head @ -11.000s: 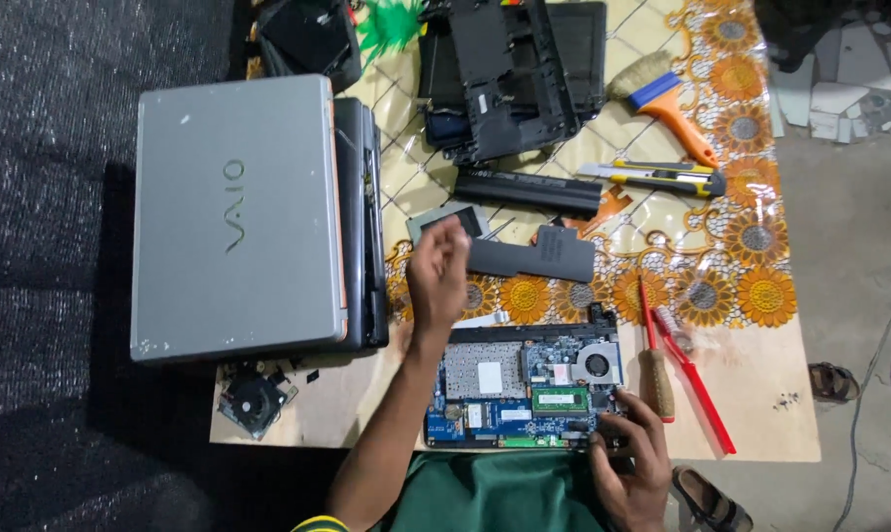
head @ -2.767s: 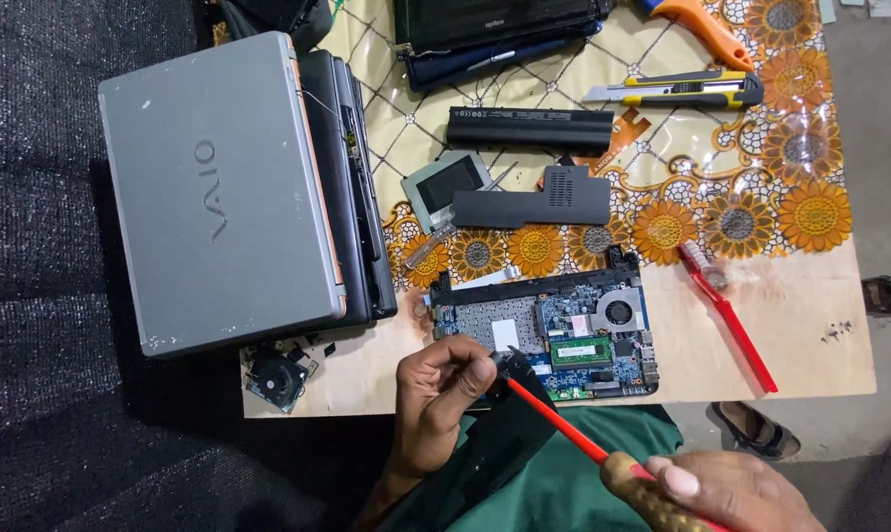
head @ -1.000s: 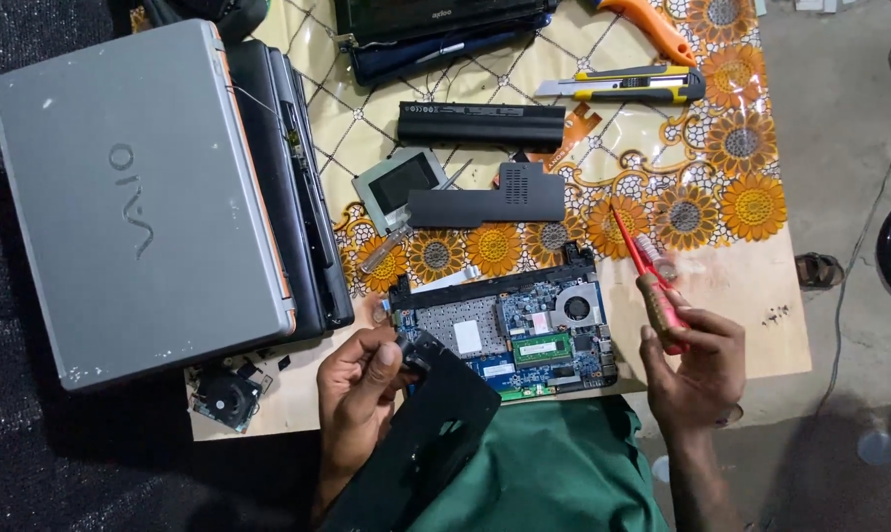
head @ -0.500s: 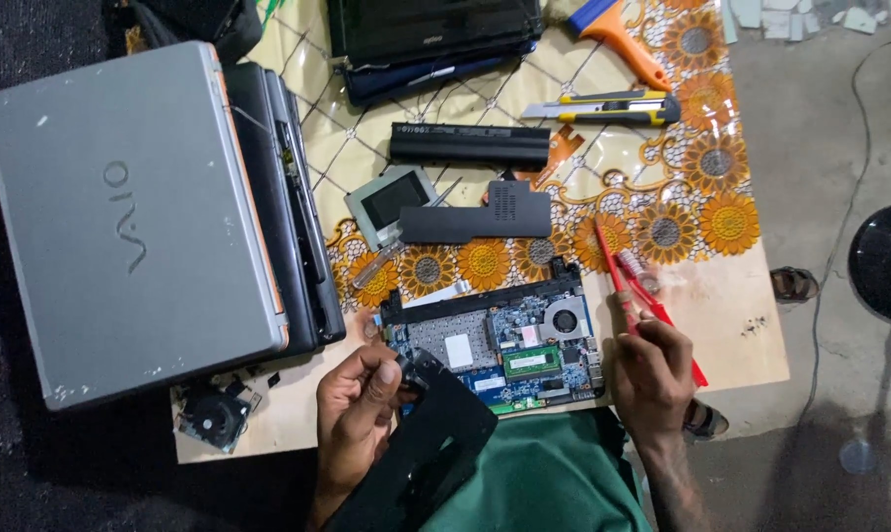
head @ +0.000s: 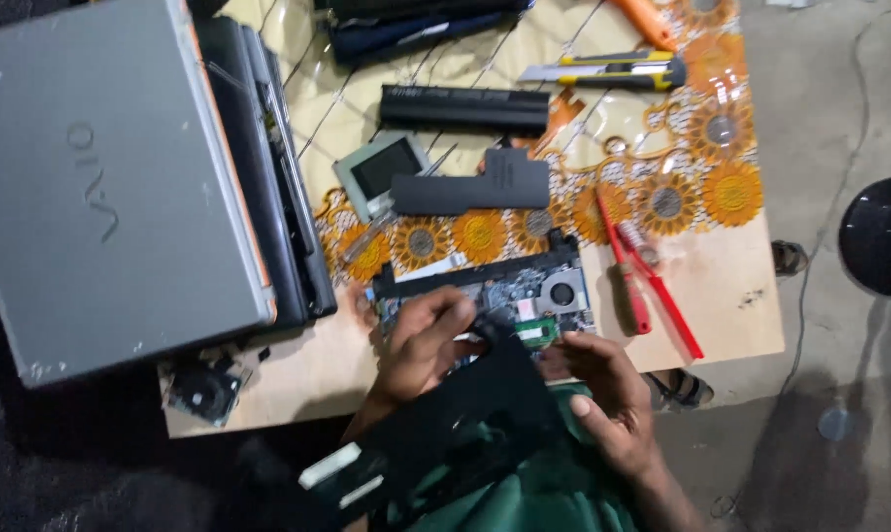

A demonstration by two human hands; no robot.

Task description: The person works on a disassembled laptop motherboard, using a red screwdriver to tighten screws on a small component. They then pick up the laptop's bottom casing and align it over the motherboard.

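Note:
A small opened laptop base with bare circuit board and round fan lies at the table's near edge. Over its front half I hold a black plastic cover panel, tilted toward my lap. My left hand grips the panel's upper left edge, above the board. My right hand rests on the panel's right edge with fingers curled on it. The red-handled screwdriver lies on the table just right of the base, beside a thin red tool.
A big grey closed laptop lies on darker ones at the left. A loose fan sits near the front corner. Black battery bars, a drive caddy, a yellow utility knife lie farther back. A black stool stands right.
My right hand laid the red screwdriver down on the table and came over to the black panel. The panel has been lifted up over the front of the open base.

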